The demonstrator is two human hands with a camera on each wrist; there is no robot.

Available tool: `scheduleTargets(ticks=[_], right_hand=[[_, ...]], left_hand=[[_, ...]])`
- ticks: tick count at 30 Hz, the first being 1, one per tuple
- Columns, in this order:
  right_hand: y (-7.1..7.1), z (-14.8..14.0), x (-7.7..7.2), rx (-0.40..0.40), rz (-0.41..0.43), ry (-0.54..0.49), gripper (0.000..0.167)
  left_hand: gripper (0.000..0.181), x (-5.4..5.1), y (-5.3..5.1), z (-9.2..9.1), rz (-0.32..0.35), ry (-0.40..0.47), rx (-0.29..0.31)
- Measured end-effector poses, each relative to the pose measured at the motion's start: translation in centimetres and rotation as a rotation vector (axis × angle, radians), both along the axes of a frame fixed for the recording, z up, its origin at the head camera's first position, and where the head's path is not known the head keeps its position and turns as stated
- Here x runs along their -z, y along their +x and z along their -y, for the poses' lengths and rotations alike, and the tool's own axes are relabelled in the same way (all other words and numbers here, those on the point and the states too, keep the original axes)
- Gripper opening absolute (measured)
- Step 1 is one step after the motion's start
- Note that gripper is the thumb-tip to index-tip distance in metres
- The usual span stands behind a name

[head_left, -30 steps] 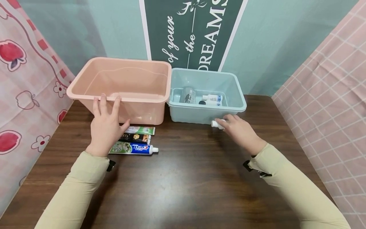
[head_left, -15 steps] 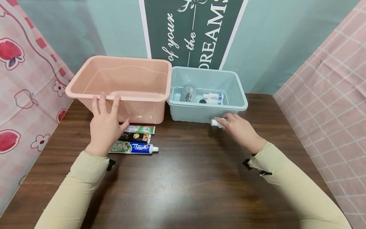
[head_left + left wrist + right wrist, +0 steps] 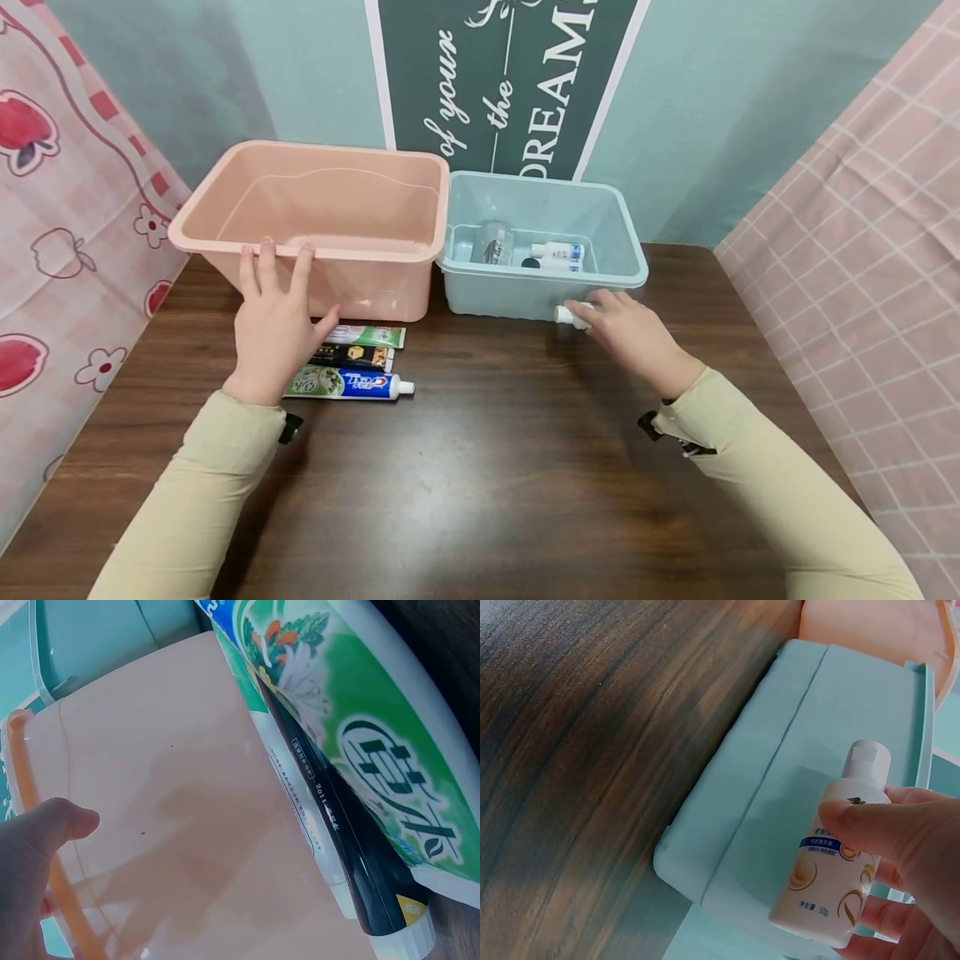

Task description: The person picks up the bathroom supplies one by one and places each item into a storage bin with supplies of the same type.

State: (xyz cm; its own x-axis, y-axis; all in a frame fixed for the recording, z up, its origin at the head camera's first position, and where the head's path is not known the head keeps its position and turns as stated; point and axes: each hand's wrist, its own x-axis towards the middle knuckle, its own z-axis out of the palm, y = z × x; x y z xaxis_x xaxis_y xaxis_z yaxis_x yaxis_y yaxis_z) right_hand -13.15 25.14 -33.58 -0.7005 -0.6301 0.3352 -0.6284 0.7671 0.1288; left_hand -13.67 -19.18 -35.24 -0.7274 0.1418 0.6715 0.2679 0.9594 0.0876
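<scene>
Blue bin (image 3: 498, 296) just behind white bottle (image 3: 829, 862)

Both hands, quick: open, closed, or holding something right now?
Left hand: open, fingertips resting on the front rim of the pink bin.
Right hand: closed, holding a small white bottle.
</scene>
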Motion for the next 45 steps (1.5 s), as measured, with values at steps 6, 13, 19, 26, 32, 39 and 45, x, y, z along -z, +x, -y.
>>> scheduleTargets(ticks=[6, 13, 19, 26, 32, 39, 45], right_hand=[[0.2, 0.1, -0.9, 0.030, 0.024, 0.007, 0.048], [0.8, 0.2, -1.8, 0.058, 0.044, -0.009, 0.048], [0.9, 0.1, -2.2, 0.053, 0.040, -0.027, 0.049], [0.8, 0.4, -3.1, 0.038, 0.036, 0.010, 0.051], [0.9, 0.8, -3.9, 0.030, 0.003, 0.021, 0.051], [1.0, 0.8, -4.8, 0.036, -0.012, 0.022, 0.051], [0.8, 0.7, -5.3, 0.050, -0.017, 0.012, 0.052]], left_hand=[[0.082, -0.1, 0.0, 0.0, -0.005, 0.005, 0.004], [0.082, -0.1, 0.0, 0.1, 0.000, 0.002, 0.000], [0.083, 0.2, -0.1, 0.1, -0.001, 0.001, 0.003], [0.082, 0.4, -0.1, 0.2, -0.014, 0.007, 0.005], [0.083, 0.4, -0.3, 0.2, -0.018, 0.011, 0.002], [0.081, 0.4, -0.2, 0.1, -0.008, 0.013, 0.000], [0.081, 0.4, -0.2, 0.1, -0.012, 0.015, -0.001]])
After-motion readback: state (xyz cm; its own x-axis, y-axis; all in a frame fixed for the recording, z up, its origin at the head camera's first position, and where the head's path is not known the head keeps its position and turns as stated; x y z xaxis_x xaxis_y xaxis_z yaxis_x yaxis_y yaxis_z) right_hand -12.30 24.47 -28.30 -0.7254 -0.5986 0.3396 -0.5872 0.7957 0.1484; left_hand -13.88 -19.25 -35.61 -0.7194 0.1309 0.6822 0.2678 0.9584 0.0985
